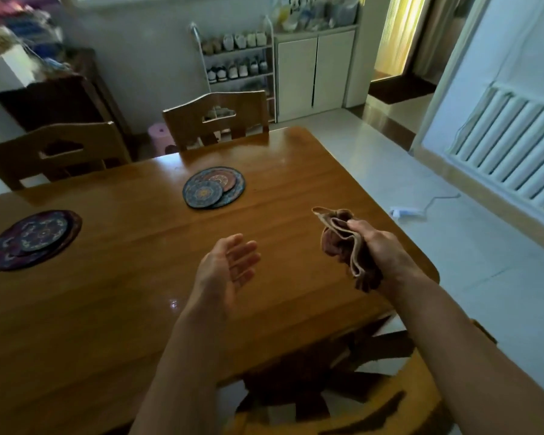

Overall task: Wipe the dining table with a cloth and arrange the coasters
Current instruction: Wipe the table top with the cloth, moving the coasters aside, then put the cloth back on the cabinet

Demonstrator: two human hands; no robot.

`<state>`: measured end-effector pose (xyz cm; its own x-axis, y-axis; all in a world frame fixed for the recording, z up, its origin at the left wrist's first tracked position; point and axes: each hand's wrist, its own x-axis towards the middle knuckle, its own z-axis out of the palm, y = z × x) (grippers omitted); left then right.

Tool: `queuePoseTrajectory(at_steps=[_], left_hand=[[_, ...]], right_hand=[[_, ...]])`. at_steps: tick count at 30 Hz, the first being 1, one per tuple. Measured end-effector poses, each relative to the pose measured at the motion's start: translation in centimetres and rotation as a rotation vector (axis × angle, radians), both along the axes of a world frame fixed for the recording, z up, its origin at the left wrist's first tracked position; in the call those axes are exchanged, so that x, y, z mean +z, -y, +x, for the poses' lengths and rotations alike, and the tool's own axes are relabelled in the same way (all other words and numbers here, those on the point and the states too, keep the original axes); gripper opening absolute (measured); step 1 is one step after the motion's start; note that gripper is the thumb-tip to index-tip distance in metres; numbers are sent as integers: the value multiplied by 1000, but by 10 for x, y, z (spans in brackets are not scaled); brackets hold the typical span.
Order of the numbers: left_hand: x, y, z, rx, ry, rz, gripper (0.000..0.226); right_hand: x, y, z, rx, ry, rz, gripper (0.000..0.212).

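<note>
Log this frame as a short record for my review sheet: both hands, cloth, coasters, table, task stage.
left hand: open, holds nothing, over the table
right hand: grips the bunched brown cloth over the table's right part
centre coasters: round, overlapping in a pile near the far edge
left coasters: a second overlapping pile
table: glossy wood, chairs along the far side
task stage: cloth looks held clear of the surface; coasters not yet spread out
</note>
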<state>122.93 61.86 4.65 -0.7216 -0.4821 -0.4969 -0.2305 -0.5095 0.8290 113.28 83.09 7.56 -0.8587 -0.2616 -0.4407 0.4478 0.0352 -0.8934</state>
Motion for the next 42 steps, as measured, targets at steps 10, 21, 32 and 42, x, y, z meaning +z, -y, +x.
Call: queuePoseTrajectory(at_steps=[10,21,32,42], left_hand=[[26,-164,-150,37,-106,46,31],[40,-336,-292,95,-114,143,27],[34,-343,-360,199,-122,100,31],[34,-302,-503,204,-126,70,31]], right_hand=[[8,-157,-164,-32,-26,-177,37],[26,-324,-288,-62,-19,-69,41],[20,-319,-381,54,-15,-112,38],[23,-242,-513,166,-20,-153,36]])
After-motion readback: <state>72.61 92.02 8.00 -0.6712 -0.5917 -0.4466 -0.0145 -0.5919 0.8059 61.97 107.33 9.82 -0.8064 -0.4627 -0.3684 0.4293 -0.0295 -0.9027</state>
